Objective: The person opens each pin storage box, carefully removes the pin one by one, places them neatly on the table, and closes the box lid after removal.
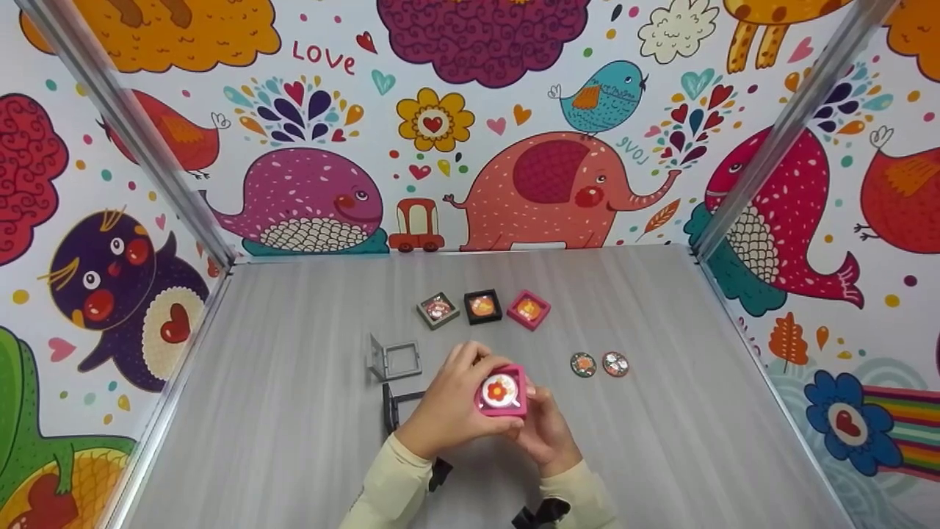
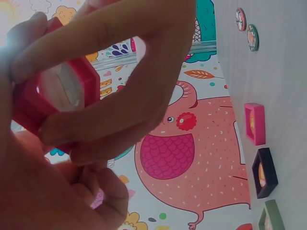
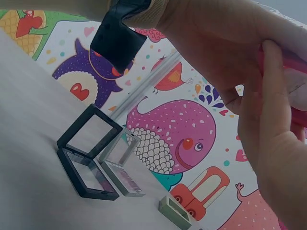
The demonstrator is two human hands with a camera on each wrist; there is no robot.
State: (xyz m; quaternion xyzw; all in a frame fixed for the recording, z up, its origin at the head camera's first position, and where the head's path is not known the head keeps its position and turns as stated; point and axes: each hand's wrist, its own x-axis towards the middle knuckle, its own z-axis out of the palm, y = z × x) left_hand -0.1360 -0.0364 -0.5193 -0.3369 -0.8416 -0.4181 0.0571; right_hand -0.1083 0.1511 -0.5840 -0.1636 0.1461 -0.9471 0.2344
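A square pink display case (image 1: pixel 521 382) with a round red-flower badge (image 1: pixel 500 391) behind its clear window is held up above the table. My left hand (image 1: pixel 457 406) grips it from the left, fingers along the top and thumb below. My right hand (image 1: pixel 546 432) holds its right side and underside; some of those fingers are hidden in the head view. In the left wrist view, fingers wrap the pink case (image 2: pixel 90 79) from both sides. Just left of the hands, an opened grey case (image 1: pixel 402 360) and an opened black case (image 3: pixel 85 179) stand on the table.
Closed cases in grey (image 1: pixel 438 310), black (image 1: pixel 482 306) and pink (image 1: pixel 529 309), each with a badge inside, lie in a row beyond my hands. Two loose round badges, one green-rimmed (image 1: pixel 583 364) and one orange-rimmed (image 1: pixel 615 364), lie to the right. Patterned walls enclose the table.
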